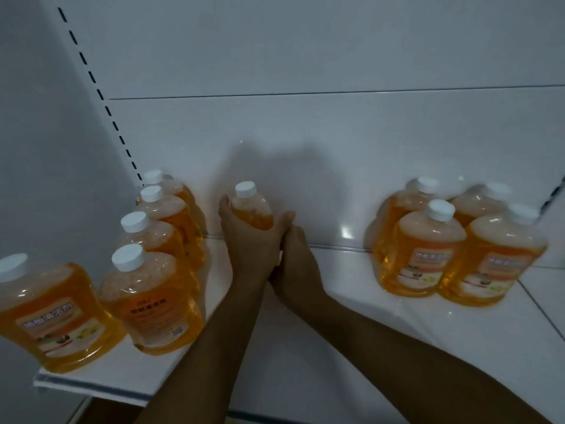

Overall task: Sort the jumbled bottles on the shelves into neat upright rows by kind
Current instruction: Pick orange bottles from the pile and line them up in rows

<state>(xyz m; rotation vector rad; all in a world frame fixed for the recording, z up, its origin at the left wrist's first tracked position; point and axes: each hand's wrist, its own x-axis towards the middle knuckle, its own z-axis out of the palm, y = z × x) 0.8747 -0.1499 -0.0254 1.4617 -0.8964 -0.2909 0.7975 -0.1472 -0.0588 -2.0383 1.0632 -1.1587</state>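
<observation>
Orange bottles with white caps stand on a white shelf. My left hand grips one orange bottle upright at the back middle of the shelf, close to the back panel. My right hand lies against the right side of my left hand, low by that bottle; its fingers are hidden, so its hold is unclear. To the left, several bottles stand in a line from back to front, with one more bottle at the far left front. To the right, several bottles stand in a tight block.
The white back panel rises just behind the held bottle. A slotted upright runs along the left corner. The shelf's front edge is at the lower left. Bare shelf lies between the left line and the right block.
</observation>
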